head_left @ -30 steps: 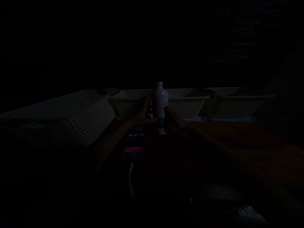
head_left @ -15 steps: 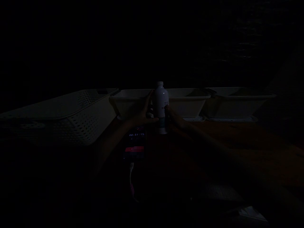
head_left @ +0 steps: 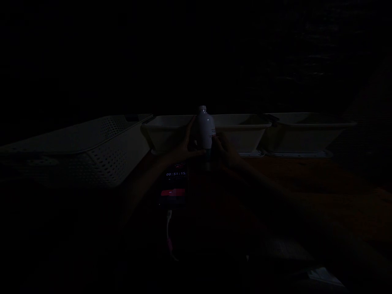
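Note:
A white bottle (head_left: 206,130) with a white cap and dark print on its side is between my two hands, tilted slightly to the left. My left hand (head_left: 187,148) grips its left side, thumb across the lower front and fingers reaching up behind. From the right, my right hand (head_left: 227,150) has its fingers closed against the bottle's printed side. The bottle's base is lost in the dark, so I cannot tell whether it touches the table. Just below my left hand lies a lit phone (head_left: 173,183) showing a timer.
A perforated basket (head_left: 107,163) stands at the left. Behind the bottle is a pale tub (head_left: 245,134), with another tub (head_left: 306,136) to its right. A white cable (head_left: 168,222) runs from the phone toward me. Something pale (head_left: 325,275) lies at lower right. The scene is very dark.
The bottle's top has moved a little left and the bottle now leans. Its print has turned further to the right. My right hand has shifted slightly along its side.

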A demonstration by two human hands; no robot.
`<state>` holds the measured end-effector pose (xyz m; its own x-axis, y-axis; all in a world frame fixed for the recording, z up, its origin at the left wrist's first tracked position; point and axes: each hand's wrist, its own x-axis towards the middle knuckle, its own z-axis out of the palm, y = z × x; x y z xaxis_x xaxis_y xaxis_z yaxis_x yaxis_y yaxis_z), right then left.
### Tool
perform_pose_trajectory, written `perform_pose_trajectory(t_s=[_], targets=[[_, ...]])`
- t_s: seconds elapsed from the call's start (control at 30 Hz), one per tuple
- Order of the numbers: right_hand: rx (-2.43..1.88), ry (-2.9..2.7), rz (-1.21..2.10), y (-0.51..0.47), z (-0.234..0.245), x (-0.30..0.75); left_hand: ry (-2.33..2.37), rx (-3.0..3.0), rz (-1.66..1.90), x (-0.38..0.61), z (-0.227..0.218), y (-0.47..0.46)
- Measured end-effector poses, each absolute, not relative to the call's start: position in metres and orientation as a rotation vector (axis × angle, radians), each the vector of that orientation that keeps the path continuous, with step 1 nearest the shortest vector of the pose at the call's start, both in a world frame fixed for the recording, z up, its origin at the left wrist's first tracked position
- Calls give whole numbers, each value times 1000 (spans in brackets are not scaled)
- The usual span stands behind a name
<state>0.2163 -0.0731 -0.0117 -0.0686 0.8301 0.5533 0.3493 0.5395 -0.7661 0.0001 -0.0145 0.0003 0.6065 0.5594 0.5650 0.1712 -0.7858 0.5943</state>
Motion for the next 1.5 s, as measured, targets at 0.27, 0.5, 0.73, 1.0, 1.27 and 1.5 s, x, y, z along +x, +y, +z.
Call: perform_pose_trajectory(t_s=[0.27, 0.5, 0.73, 1.0, 1.27, 1.5], targets=[[-964, -1756, 659, -72, -18, 215, 566, 2285, 1026, 0, -2, -11], [-968, -1766, 641, -70, -17, 218, 612, 2331, 1081, 1, -3, -12], [-940, -1768, 645, -66, -20, 219, 563, 2462, 1108, -1, -6, -4], [-907, -1745, 681, -66, -20, 218, 500, 2513, 1184, -3, -7, 10], [-850, -1683, 796, -69, -20, 218, 464, 2526, 1269, -4, -6, 11], [-744, -1567, 1018, -75, -18, 215, 527, 2548, 1285, -5, -2, 3]])
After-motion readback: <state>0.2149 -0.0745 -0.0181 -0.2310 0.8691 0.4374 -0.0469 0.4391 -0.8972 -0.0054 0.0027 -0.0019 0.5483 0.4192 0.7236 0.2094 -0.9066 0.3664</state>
